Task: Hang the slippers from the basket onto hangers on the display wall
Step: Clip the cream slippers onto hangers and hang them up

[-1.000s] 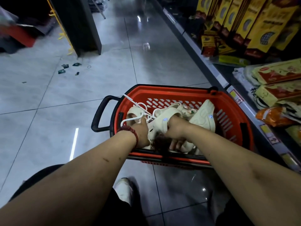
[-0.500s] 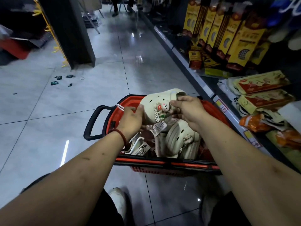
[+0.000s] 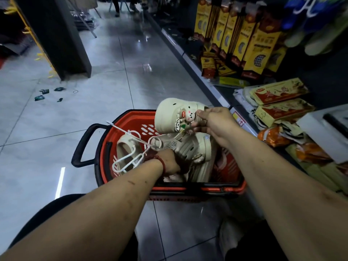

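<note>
Right hand [image 3: 212, 122] fingers pinching cream foam clog slipper [image 3: 173, 115] above red plastic basket [image 3: 131, 125]; left hand [image 3: 167, 162] gripping white plastic hanger [image 3: 130, 157]. Advice: be aligning hanger loops with slipper's opening.

**Hidden and cut-off parts**

Left hand [image 3: 168, 162]: fingers are buried among the slippers [image 3: 195, 153] in the basket [image 3: 120, 129], so its grip cannot be told. Right hand [image 3: 214, 122]: fingertips lie behind the raised slipper [image 3: 169, 117]. Tag [image 3: 172, 145] print is too small to read. Hanging footwear [image 3: 308, 21] is cut off by the top edge.
</note>
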{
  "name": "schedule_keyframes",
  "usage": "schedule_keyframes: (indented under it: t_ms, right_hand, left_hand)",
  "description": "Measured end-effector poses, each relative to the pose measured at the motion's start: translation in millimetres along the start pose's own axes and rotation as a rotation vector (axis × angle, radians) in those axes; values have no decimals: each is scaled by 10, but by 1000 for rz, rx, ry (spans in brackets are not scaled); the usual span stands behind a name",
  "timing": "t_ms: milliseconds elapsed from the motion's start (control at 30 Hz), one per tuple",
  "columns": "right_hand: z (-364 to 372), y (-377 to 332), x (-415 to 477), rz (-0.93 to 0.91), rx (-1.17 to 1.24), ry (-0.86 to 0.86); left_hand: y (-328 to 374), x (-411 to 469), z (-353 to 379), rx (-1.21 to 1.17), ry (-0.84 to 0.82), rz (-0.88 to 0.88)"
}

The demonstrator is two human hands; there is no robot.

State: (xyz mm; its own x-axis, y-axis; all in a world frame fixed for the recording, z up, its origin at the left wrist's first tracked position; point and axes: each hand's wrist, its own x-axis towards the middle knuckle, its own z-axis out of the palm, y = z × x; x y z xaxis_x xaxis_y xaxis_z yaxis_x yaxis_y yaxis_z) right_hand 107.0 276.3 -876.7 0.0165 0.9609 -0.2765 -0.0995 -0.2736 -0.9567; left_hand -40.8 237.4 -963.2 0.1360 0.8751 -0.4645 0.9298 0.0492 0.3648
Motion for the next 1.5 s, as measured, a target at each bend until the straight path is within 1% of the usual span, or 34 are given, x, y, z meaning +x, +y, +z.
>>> schedule_keyframes:
  t_ms: [100,167,267,333,367,467,567,733,900,1100,1233,1333,1500]
  right_hand:
    - [-46,-47,-20,-7,77,27]
    - [-64,-63,-20,-22,127,53]
    - [-67,-59,-43,-33,120,60]
    - [-46,-59,-75,-51,148,51]
    - [-36,-66,-91,-64,165,44]
    - [-29,-107,-114,-101,211,26]
    - [-52,-173,-131,-119,284,11]
    - [-92,-266,-159,-99,390,37]
    - [-179,-234,-115,-70,537,98]
    - [-186,-90,-102,58,450,142]
    - [-148,-52,-109,92,332,209]
    - [-146,-59,-99,85,250,251]
    - [-171,-4,-48,108,185,335]
  left_hand:
    - [-86,41,-15,-72,113,-24]
    - [-154,22,37,-110,147,-52]
    - [-178,-11,118,-57,158,-66]
    - [-176,-14,109,-27,202,-48]
    - [-167,-12,83,-50,225,-32]
    - [-119,-33,-47,-220,330,24]
    - [-99,-113,-248,-422,453,-17]
    - [-291,-252,-576,-527,648,-17]
    - [-483,-356,-748,-665,715,-5]
    - [-559,-371,-830,-725,771,-33]
    - [-543,-350,-880,-762,824,-68]
    - [-504,-315,-930,-805,928,-98]
    - [-514,-286,-1041,-903,1101,-146]
